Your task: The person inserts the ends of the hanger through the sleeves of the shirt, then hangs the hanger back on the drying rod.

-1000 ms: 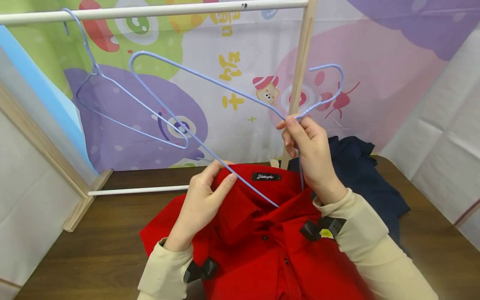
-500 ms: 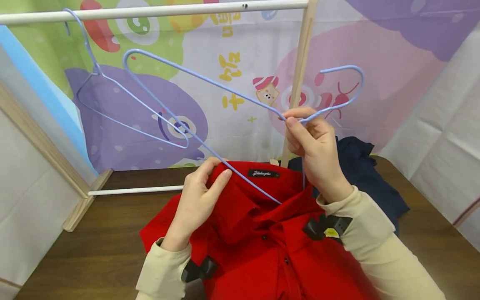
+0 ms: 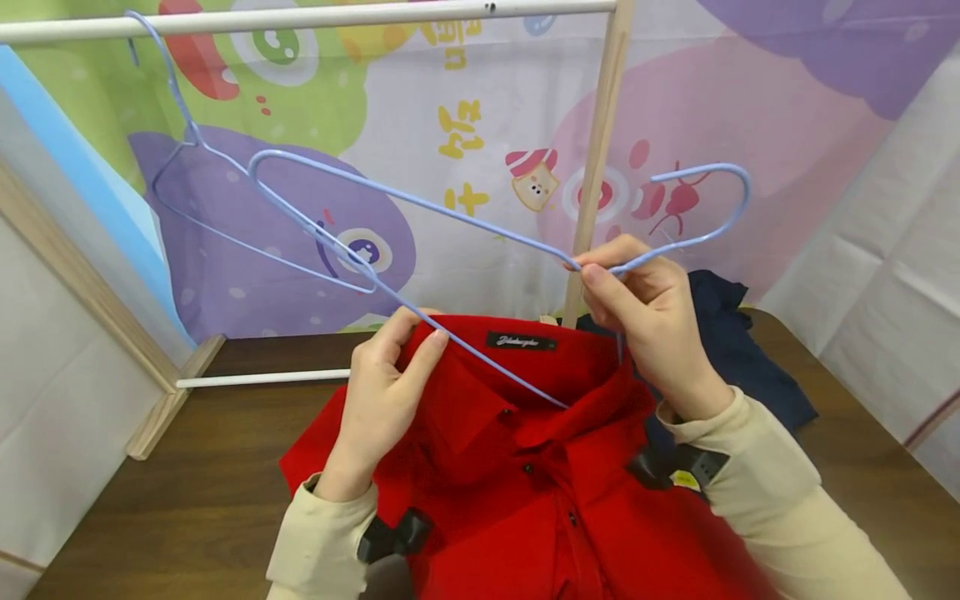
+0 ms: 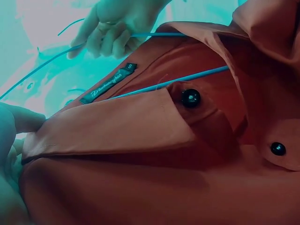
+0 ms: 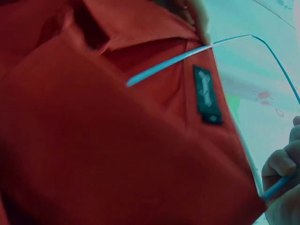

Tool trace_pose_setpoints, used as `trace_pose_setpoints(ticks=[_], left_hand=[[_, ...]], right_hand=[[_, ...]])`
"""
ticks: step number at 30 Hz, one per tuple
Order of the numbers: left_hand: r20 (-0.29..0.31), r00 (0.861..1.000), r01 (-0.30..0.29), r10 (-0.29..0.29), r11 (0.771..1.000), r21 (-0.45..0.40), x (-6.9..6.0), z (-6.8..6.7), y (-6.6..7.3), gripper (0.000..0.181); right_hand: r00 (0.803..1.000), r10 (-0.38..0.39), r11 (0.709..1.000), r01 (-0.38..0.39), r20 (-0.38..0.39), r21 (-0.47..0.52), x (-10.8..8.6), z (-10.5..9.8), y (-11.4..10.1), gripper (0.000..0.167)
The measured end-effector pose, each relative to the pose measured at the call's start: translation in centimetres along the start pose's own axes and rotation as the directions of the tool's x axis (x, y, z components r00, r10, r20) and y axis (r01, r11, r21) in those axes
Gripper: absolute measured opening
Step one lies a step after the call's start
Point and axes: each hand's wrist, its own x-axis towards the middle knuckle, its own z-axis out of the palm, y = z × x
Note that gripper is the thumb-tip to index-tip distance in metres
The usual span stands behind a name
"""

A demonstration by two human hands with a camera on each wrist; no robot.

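A person's two hands are working a pale blue wire hanger (image 3: pixel 450 212) into the neck of a red shirt (image 3: pixel 487 492) in the middle of the frame. Right of centre, the right hand (image 3: pixel 660 321) is pinching the hanger between thumb and fingers at its neck, just where the hook is curving off toward the right. Left of centre, the left hand (image 3: pixel 382 392) is pinching the shirt's collar (image 3: pixel 465 404), thumb in front and fingers behind; the hanger's lower wire is crossing at those fingertips, and whether they are gripping it too is hard to tell. One end of the hanger is disappearing inside the neckline, while the other is sticking out toward the upper left. For this step to go well, the left hand should probably be keeping the collar taut and lifted while the right hand is tilting the hanger, so that the outer corner is entering without catching the cloth or straining the button. The shirt is lying below and between both hands, its collar touching the left fingers; the hanger is reaching from the right fingertips across to the upper left. Behind, a second hanger (image 3: pixel 197 137) is hanging from a white rail (image 3: pixel 360 15) at upper left, and dark navy fabric (image 3: pixel 750 358) is lying on the right.
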Motion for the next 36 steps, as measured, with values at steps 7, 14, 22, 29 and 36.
trace_pose_setpoints(ticks=[7,14,22,29,36], left_hand=[[-0.05,0.999,-0.006,0.006,1.0,-0.013,-0.1,-0.1,0.1,0.01],[-0.068,0.997,-0.034,0.032,0.999,-0.023,-0.1,-0.2,0.4,0.012],[-0.074,0.996,-0.044,0.04,0.998,-0.047,-0.2,-0.2,0.7,0.013],[-0.094,0.992,-0.091,0.085,0.994,-0.064,-0.3,-0.2,1.2,0.011],[-0.112,0.99,-0.099,0.09,0.992,-0.08,-0.5,-0.3,1.7,0.012]], right_hand=[[0.998,0.053,0.993,-0.05,0.02,-0.109,-0.8,-0.4,-0.5,0.018],[0.996,0.056,0.996,-0.051,0.063,-0.078,-1.1,-0.4,-1.3,0.026],[0.997,0.035,0.996,-0.03,0.062,-0.084,-1.3,-0.2,-2.2,0.028],[1.0,0.006,0.999,-0.005,0.023,-0.047,-1.4,0.4,-2.6,0.021],[1.0,0.011,0.999,-0.011,0.007,-0.045,-1.8,0.8,-2.6,0.014]])
